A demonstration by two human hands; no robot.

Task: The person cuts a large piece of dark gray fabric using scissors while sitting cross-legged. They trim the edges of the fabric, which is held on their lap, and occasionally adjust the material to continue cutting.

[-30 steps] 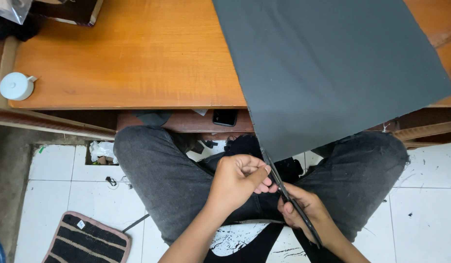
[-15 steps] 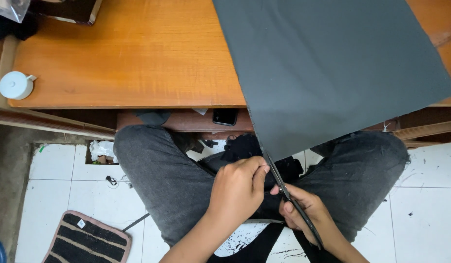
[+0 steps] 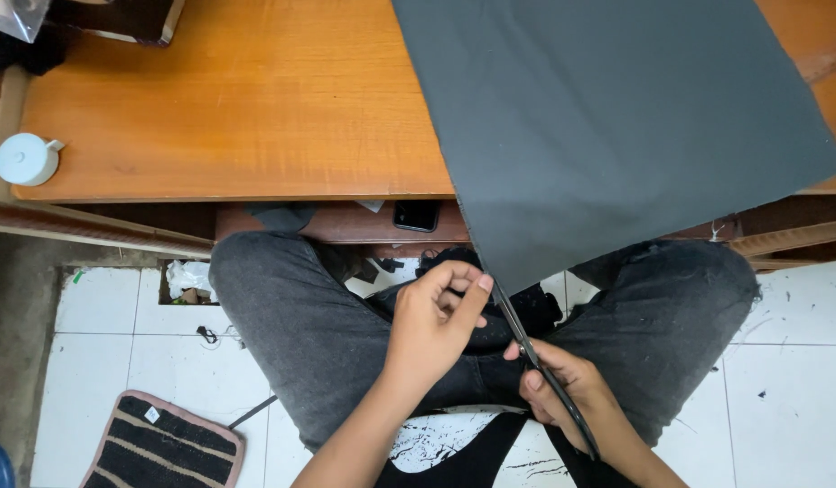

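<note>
Your left hand (image 3: 436,330) pinches the hanging corner of the thin, limp dark grey fabric sheet (image 3: 616,136) draped off the orange wooden table (image 3: 237,99), while your right hand (image 3: 562,393) grips long black scissors (image 3: 544,366); judging by its drape, hold near the edge.

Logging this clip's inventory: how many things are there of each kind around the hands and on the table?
Dark grey sheet: 1
Thin black strip: 1
White lidded cup: 1
Black phone: 1
Striped mat: 1
Total: 5
</note>
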